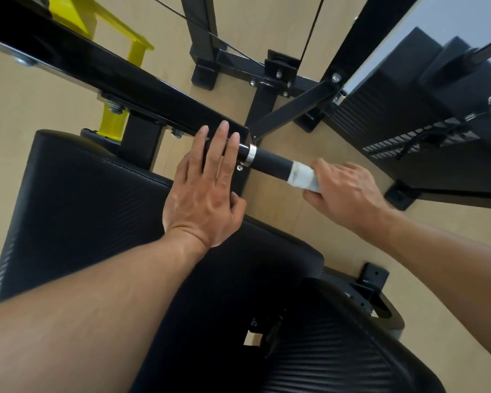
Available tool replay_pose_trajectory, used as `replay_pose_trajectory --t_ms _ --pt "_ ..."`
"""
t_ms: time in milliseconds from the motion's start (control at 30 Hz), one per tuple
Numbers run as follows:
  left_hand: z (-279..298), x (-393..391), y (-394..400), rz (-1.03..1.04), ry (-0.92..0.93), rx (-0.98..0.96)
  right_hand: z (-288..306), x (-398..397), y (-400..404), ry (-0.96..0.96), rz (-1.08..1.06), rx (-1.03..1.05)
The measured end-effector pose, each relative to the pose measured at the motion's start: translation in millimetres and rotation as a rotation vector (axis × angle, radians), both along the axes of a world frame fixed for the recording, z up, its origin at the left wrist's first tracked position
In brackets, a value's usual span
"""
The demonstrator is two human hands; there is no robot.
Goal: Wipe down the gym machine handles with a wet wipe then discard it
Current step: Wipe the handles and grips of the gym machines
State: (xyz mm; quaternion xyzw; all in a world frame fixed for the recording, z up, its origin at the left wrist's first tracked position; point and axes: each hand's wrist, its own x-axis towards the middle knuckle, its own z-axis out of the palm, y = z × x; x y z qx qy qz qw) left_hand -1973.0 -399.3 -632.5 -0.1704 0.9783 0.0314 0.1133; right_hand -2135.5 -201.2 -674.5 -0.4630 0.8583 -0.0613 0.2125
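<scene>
White and damp-looking, the wet wipe (304,177) is wrapped around the far end of the black handle (272,161), and my right hand (343,191) is curled tight around it. My fingers are clamped on the wipe, with the handle inside.

My left hand (207,182) lies flat, fingers straight and a little apart. The fingertips rest on the inner end of the handle, close to the silver ring (251,156) and the black bar (119,80) of the machine. I think this hand is there to keep things steady. It holds nothing.

The black seat pad (77,191) is under my left arm.

I think I am in the wiping step, at the tip of this handle. The dark part between the wipe and the silver ring may need rubbing too. For that I would slide my right hand along the handle toward the ring, squeezing and twisting as I go, and move my left fingers out of the way first. I see no bin from here, so throwing the wipe away comes later.
</scene>
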Motion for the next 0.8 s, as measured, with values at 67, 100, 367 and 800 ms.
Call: replay_pose_trajectory --t_ms 67,100,367,800 --pt "0 0 0 0.001 0.001 -0.003 0 5 -5 -0.02 -0.025 -0.061" --pt "0 -1 0 -0.002 -0.002 0.002 2 9 -13 -0.025 -0.026 -0.097" --pt "0 0 1 0.003 0.007 -0.018 20 18 -83 -0.036 0.097 -0.279" --pt "0 1 -1 -0.007 0.017 0.024 8 3 -15 -0.042 0.058 -0.088"
